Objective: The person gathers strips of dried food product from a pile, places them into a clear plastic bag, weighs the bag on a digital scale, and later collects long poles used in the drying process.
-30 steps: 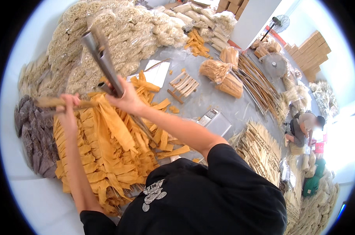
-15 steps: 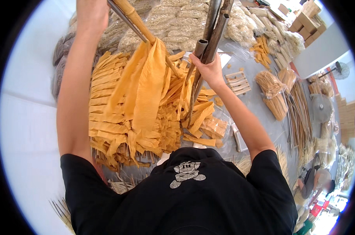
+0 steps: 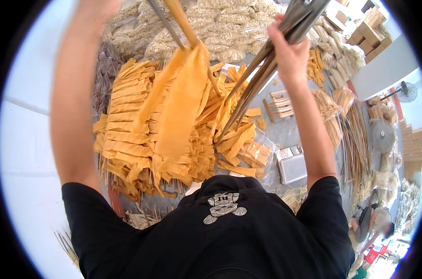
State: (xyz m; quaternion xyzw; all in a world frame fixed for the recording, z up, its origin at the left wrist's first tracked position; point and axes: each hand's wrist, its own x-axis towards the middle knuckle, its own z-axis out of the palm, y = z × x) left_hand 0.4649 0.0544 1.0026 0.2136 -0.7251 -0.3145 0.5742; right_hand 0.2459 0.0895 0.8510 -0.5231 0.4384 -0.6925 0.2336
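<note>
My right hand [image 3: 289, 53] grips a bunch of long dark metal tubes and rods [image 3: 301, 21], held slanting with their lower ends down among the yellow strips. My left hand [image 3: 101, 7] is cut off and blurred at the top edge; what it holds is unclear. To its right rise a bamboo pole [image 3: 182, 23] and a thinner grey rod [image 3: 165, 21], with long yellow pleated strips [image 3: 176, 111] hanging from them. Below lies a heap of similar yellow strips [image 3: 122, 137], some in neat rows.
Bagged pale bundles [image 3: 206, 28] are piled behind, grey-brown bundles [image 3: 104, 79] at left. Rightward lie a slatted wooden piece [image 3: 281, 104], a silver device [image 3: 292, 167], long sticks [image 3: 355, 149], bagged tan bundles and fans [image 3: 382, 135]. A crouching co-worker [image 3: 376, 221] is at far right.
Over the last second both hands have moved upward, the left mostly out of view. In the last half second the tubes in my right hand rose and tilted further right.
</note>
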